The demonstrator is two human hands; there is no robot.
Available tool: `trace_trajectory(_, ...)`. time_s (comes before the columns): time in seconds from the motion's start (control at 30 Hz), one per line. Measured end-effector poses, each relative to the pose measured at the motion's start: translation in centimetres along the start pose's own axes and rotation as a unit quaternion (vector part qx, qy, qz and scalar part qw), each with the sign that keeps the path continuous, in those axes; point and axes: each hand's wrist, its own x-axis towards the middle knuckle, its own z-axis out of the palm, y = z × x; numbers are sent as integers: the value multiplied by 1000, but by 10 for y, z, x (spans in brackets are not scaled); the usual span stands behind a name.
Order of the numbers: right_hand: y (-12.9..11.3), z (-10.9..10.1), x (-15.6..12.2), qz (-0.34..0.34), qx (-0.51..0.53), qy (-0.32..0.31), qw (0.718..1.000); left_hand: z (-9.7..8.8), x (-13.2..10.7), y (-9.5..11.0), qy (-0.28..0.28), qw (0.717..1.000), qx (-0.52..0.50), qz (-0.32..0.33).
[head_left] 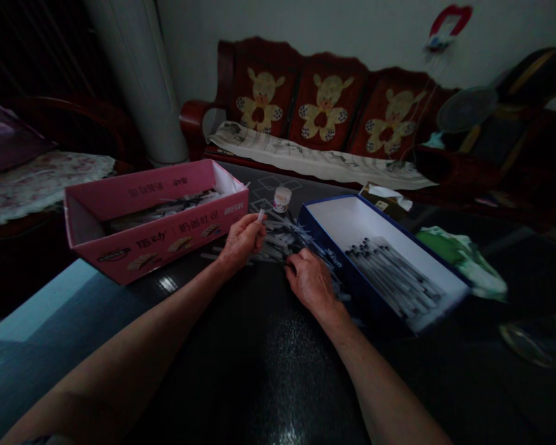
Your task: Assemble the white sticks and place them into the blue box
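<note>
- Your left hand (243, 238) and right hand (310, 281) are bare, with fingers, knuckles and wrists uncovered.
- Your left forearm (134, 346) and right forearm (375, 377) are likewise uncovered from wrist to the lower picture edge.
- A thin strip of pale grey cloth (41, 440) crosses your left arm at that edge; too small to confirm as a sleeve hem.

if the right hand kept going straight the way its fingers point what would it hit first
Most likely the loose pile of pens: the right hand points away from the person and to their left, with its fingertips at the pile's edge. In this dim picture, contact can't be confirmed.
</note>
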Motion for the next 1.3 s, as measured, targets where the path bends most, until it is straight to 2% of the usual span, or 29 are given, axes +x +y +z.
trace_trajectory(0.2,3,-14,3,-2,12,37,999,-1,0,-2,11,999,9,47)
trace_trajectory(0.33,8,-20,6,9,48,71,996,-1,-1,-1,18,998,30,50)
trace_trajectory(0.47,13,-19,8,48,173,102,978,-1,0,-4,8,998,45,41)
trace_trajectory(0.6,11,-19,10,58,338,129,930,-4,1,-10,-24,992,103,64)
trace_trajectory(0.7,6,-17,11,54,461,148,873,-5,0,-13,-43,964,223,136)
trace_trajectory(0.8,2,-14,11,61,531,168,828,-6,-3,-14,-42,911,348,216)
trace_trajectory(0.9,-1,-15,11,84,543,203,810,-6,-5,-14,-55,875,405,259)
trace_trajectory(1.07,-1,-20,13,105,560,250,783,-6,-8,-15,-82,841,438,308)
trace_trajectory(1.17,0,-19,14,121,591,248,758,-5,-9,-15,-84,832,447,317)
trace_trajectory(1.3,1,-16,14,136,601,240,750,-3,-10,-14,-78,832,442,325)
